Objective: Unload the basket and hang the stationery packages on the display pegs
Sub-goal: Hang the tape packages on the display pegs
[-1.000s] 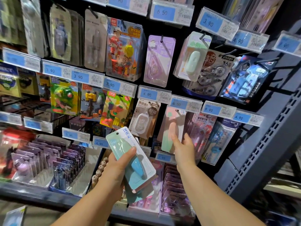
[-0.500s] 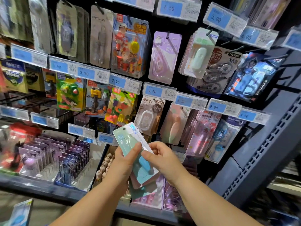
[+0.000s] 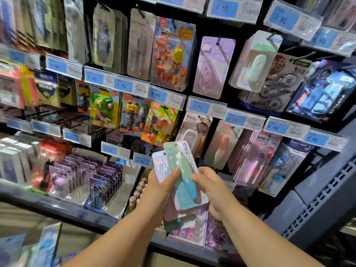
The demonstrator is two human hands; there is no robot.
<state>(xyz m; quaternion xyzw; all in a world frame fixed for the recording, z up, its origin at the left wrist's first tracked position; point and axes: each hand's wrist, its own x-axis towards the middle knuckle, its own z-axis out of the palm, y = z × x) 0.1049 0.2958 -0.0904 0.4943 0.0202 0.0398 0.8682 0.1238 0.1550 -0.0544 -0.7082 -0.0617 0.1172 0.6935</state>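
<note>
Both my hands, left [image 3: 159,186] and right [image 3: 213,187], grip a fanned stack of glossy flat blister packages [image 3: 182,170], green card frontmost.

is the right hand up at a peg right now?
No, the right hand is down at the stack of packages held in the left hand, below the hanging rows.

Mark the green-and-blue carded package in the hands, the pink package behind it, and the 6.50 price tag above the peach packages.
Green-and-blue carded package [image 3: 180,166]: head view, green upper card face.
Pink package [image 3: 160,165]: head view, exposed top-left corner.
6.50 price tag [image 3: 234,119]: head view, blue panel.
</note>
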